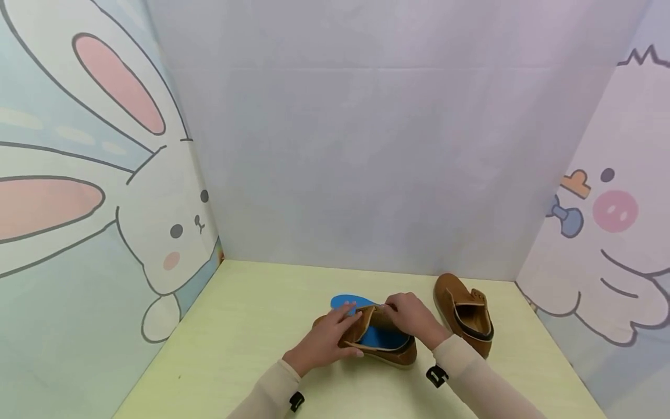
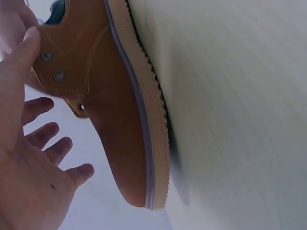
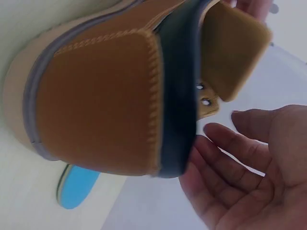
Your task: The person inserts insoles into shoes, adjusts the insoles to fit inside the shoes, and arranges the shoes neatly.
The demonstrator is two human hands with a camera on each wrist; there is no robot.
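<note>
You have the brown leather low shoe with a pale ridged sole [image 1: 389,355] on its sole in front of you, toe leftward, with a flat blue insole [image 1: 382,338] inside. The step in hand looks like settling that insole; the next move probably calls for a wide mouth and fingertips pressing inward. Your left hand [image 1: 325,340] grips the shoe's front, thumb on the near eyelet flap [image 2: 50,64], fingers spread past it. Your right hand [image 1: 410,314] is bent at the far rim by the dark padded collar [image 3: 178,91]; whether it pinches anything, you can't tell. A second blue foot-shaped insole [image 1: 342,301] lies just beyond. Mind the matching brown leather shoe [image 1: 451,293] near your right forearm. On the pale yellow tabletop [image 1: 241,326], wider room lies leftward; the plain grey backdrop [image 1: 356,163] bounds the far edge.
</note>
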